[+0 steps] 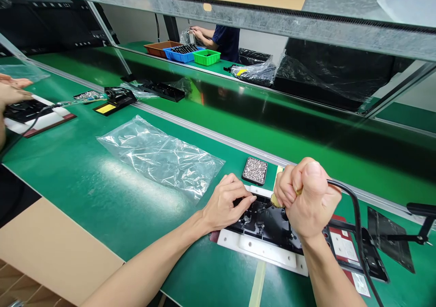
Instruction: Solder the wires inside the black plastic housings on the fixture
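My right hand [308, 198] is wrapped in a fist around a corded electric screwdriver [276, 201], held above a black plastic panel [269, 223]. Most of the tool is hidden by my fingers, and its black cable leaves on the right. The panel lies in a white fixture [262, 249] on the green bench. At the panel's left end, my left hand [229, 202] is closed with bent fingers and thumb gripping its edge. Just behind the fixture sits a small black tray of screws [255, 170].
A clear plastic bag [160, 157] lies left of my hands. Black framed parts [371, 252] and a black stand [422, 225] are at right. A co-worker's hands [13, 91] are at far left. Across the belt [238, 111], another person [225, 39] works beside coloured bins [207, 57].
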`<state>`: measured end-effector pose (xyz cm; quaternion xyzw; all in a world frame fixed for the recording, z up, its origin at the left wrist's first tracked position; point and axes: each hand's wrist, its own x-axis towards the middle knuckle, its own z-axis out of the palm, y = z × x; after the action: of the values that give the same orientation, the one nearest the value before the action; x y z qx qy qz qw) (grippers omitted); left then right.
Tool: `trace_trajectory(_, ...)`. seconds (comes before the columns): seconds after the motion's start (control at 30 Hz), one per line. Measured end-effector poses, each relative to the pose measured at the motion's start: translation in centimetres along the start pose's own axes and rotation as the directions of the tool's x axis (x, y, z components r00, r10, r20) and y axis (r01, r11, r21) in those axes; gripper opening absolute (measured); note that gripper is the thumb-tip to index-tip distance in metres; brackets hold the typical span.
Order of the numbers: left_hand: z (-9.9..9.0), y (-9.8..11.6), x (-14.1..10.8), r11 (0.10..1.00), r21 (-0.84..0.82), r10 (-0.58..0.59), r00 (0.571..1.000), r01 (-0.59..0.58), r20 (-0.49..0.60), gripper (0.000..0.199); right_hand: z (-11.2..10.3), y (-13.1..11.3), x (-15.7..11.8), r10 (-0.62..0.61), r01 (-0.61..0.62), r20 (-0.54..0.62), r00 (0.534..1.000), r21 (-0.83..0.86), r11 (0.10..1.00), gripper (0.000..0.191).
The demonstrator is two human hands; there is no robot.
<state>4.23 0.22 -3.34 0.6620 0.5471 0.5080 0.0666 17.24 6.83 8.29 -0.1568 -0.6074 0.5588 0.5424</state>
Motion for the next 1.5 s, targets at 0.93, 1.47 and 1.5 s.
trace_trajectory(0.93, -0.03, -0.36, -0.26, 1.000, 0.000, 0.007, 1.000, -0.007, 0.004, 0.018, 0.24, 0.27, 0.04, 0.002, -0.002, 0.007, 1.000, 0.024, 1.000, 0.047)
trace_trajectory(1.47, -0.01, -0.32, -0.09, 1.000, 0.002, 0.013, 1.000, -0.013, 0.003, 0.018, 0.23, 0.33, 0.05, -0.001, 0.001, 0.010, 1.000, 0.022, 1.000, 0.047)
trace_trajectory(1.5, -0.02, -0.31, -0.07, 1.000, 0.005, 0.013, 1.000, -0.013, 0.003, 0.018, 0.23, 0.33, 0.08, -0.003, 0.003, 0.008, 1.000, 0.022, 1.000, 0.047)
